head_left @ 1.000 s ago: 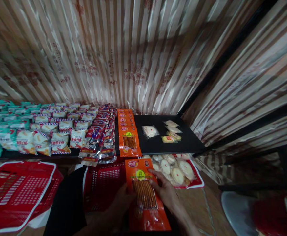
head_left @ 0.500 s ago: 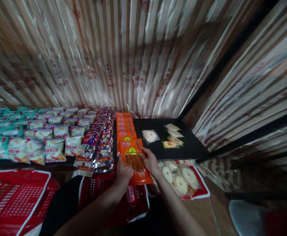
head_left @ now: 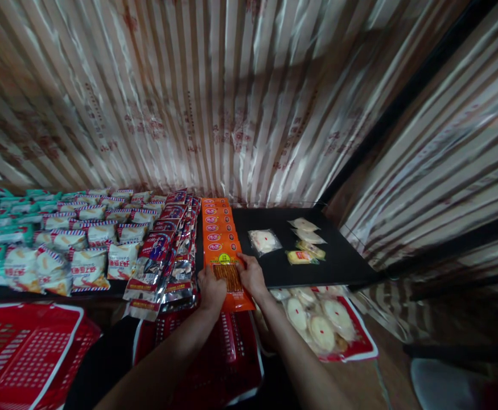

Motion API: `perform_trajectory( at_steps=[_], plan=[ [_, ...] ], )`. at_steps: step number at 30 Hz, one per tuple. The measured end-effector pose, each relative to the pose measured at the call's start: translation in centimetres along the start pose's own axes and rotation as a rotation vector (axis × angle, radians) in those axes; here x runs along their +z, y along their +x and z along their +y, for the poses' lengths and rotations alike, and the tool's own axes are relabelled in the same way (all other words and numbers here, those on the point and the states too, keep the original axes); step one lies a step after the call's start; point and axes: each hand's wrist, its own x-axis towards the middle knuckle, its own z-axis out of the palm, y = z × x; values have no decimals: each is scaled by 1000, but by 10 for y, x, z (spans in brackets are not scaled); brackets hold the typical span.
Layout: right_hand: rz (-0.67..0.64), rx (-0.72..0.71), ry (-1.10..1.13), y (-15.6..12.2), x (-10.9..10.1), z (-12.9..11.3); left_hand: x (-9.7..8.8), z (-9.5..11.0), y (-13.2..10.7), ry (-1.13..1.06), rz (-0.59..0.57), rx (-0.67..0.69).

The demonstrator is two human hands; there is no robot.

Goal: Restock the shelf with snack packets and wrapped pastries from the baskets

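Observation:
An orange snack packet (head_left: 230,278) with a clear window lies at the front end of a row of like orange packets (head_left: 217,223) on a black shelf (head_left: 338,267). My left hand (head_left: 212,289) grips the packet's left edge. My right hand (head_left: 252,274) holds its right edge, fingers curled on it. Left of the row lies a column of red and silver packets (head_left: 168,250).
White and blue-striped packets (head_left: 87,245) and teal packets (head_left: 1,219) fill the shelf to the left. A few small clear-wrapped items (head_left: 300,242) lie at right. Red baskets (head_left: 27,347) sit below, one under my arms (head_left: 214,359). A red bag of round cakes (head_left: 321,322) lies low at right. Striped foil curtains (head_left: 240,97) hang behind.
Both hands carried the orange packet from low near the basket up and forward onto the front of the orange row on the shelf.

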Motion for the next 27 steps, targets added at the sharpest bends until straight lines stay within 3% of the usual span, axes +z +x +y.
perform_trajectory(
  at_steps=[7,13,19,27],
  plan=[
    [53,-45,-45,0,7,6,8,1,-12,108,13,40],
    [45,-64,-44,1,7,7,6,13,-22,319,17,236],
    [4,-47,-55,-1,6,3,5,20,-1,433,-35,455],
    [51,-93,-117,-1,8,6,24,7,13,448,10,457]
  ],
)
